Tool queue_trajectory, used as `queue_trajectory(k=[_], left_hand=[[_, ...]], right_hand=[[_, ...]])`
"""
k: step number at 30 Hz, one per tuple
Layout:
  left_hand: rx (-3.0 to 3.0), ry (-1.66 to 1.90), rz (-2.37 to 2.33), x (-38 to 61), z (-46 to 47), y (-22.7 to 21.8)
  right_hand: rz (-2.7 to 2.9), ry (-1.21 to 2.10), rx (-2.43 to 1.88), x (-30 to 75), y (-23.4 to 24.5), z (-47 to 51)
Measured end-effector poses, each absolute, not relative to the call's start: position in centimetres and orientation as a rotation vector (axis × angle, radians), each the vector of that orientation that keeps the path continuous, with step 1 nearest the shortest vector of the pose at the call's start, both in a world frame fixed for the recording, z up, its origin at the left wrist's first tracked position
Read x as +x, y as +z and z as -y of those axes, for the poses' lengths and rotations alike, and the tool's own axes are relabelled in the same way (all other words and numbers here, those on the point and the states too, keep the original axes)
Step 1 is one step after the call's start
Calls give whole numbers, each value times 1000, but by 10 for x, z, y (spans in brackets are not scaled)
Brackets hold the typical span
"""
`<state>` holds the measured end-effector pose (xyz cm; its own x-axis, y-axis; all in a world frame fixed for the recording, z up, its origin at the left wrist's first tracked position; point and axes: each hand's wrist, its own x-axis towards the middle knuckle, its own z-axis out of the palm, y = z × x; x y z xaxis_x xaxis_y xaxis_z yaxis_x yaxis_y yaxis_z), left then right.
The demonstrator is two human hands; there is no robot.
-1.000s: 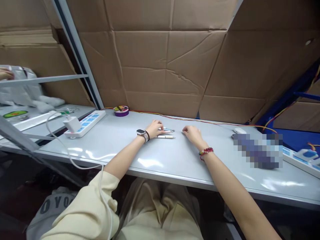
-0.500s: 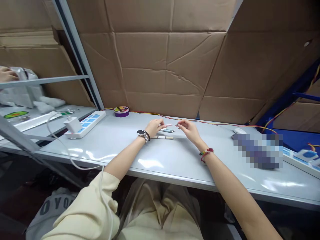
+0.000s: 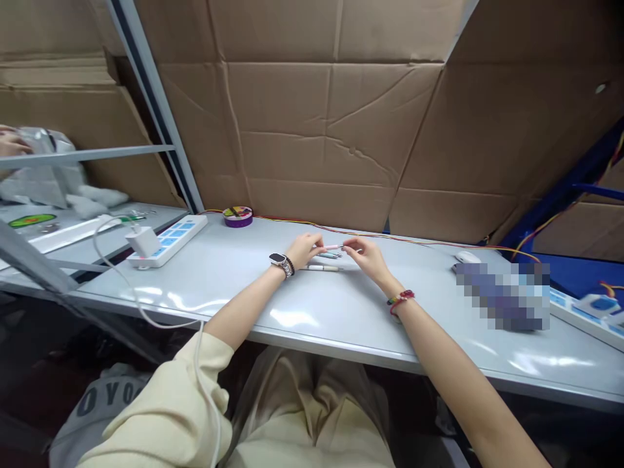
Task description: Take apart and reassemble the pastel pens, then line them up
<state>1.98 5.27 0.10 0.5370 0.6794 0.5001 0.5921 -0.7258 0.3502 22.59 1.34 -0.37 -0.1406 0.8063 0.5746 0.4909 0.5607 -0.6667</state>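
Pen (image 3: 333,247) with a pinkish-white barrel is up off the worktop (image 3: 341,312) right now, held level between both my hands. My left hand (image 3: 303,248) has its fingers clamped on one end, my right hand (image 3: 366,255) pinches the other end, so both are closed on the same pen. Looks to me like I'm at the pull-apart or cap stage, and I'd guess the next bit needs a steady grip on the left while the right twists or tugs straight along the barrel.

Just under my hands two more pens lie on the worktop, a teal pen (image 3: 327,255) and a white pen (image 3: 322,267), close enough that I could knock them rolling. Further off: a purple round tin (image 3: 237,216) by the cardboard wall (image 3: 312,130), a white power strip (image 3: 168,239) with a charger (image 3: 142,242) plugged in at my left, and a mouse (image 3: 468,257) at my right. Red and yellow wires (image 3: 414,239) run along the back edge. Someone else's hand (image 3: 10,144) is at the next bench, well apart.
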Motion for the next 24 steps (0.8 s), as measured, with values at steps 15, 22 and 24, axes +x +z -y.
queue_trajectory(k=[15,22,24], left_hand=[[2573,841,-1031,23,-44,2],[2577,849,-1021,24,-44,1],[2574,853,-1011,25,-43,2]], right_hand=[[1921,458,-1171,229,1,-9],[1953,426,-1244,228,-3,-11],[1949,452,-1239,227,-2,-10]])
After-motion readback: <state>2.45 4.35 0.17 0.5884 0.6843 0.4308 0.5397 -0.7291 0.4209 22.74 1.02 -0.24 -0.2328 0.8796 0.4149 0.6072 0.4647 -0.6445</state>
